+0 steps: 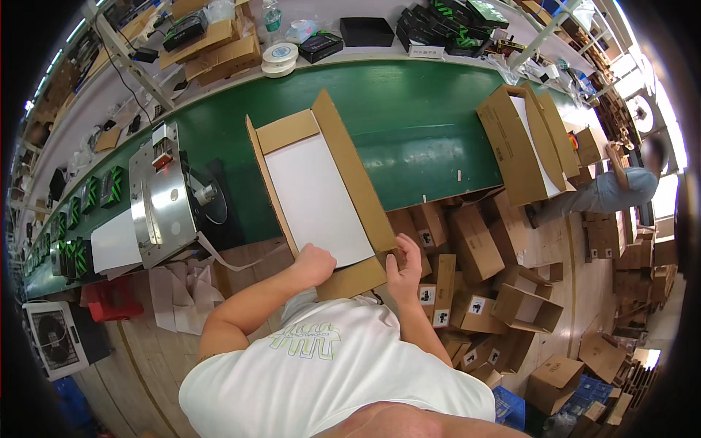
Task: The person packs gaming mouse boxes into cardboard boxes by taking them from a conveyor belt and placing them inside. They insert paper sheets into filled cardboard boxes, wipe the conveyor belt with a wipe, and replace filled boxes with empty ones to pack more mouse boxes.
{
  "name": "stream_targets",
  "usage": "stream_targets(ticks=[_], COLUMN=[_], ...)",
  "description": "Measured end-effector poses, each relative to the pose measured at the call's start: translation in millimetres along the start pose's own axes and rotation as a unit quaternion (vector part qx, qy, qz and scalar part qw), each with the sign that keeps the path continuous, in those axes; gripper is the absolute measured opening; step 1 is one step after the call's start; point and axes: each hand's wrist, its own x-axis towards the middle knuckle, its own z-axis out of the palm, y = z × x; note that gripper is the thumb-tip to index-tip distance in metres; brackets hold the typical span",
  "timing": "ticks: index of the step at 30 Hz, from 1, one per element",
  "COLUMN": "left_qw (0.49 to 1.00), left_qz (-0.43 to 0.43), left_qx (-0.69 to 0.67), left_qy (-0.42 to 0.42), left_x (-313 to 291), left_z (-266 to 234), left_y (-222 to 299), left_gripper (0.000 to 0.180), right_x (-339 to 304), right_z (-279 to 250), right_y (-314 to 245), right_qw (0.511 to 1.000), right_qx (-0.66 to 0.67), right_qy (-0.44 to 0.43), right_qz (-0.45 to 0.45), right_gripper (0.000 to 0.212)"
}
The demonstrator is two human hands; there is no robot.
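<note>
Shiny metal machine (155, 201) on the left, some red plastic thing (113, 299) lower left, near a white-framed fan (52, 337). Black and green boxes (451, 28) up top, kinda right of center. Tons of brown cartons (475, 247) lower right, plus a co-worker (626, 187) far right.

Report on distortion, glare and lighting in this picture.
Head view: fisheye distortion bows the long edge of the green workbench, and the corners fall to black. Head view: pale sheen lies on its surface right of the open cardboard box, glints show on the silver metal machine, and patches at far right wash out to white.
</note>
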Motion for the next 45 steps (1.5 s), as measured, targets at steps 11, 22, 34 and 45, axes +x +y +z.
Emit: stream_targets(ticks=[11,22,34,45], left_qw=[0.697,0.544,0.788,0.779], left_qz=[-0.283,-0.143,0.191,0.115], left_qx=[-0.241,-0.789,-0.585,-0.538], left_qy=[0.613,0.245,0.036,0.3], left_x=[-10,65,375,393], left_z=[35,18,-102,-97], left_y=[-64,-36,50,-218], left_gripper=[0.068,0.081,0.049,0.024], right_x=[27,98,266,323], right_z=[36,-39,-215,121], right_y=[48,99,110,182], right_qw=[0.962,0.964,0.841,0.962], right_qx=[0.144,0.073,-0.462,-0.25], right_qy=[-0.072,-0.091,0.273,0.072], right_qz=[0.221,0.24,0.071,0.079], right_gripper=[0.02,0.024,0.04,0.049])
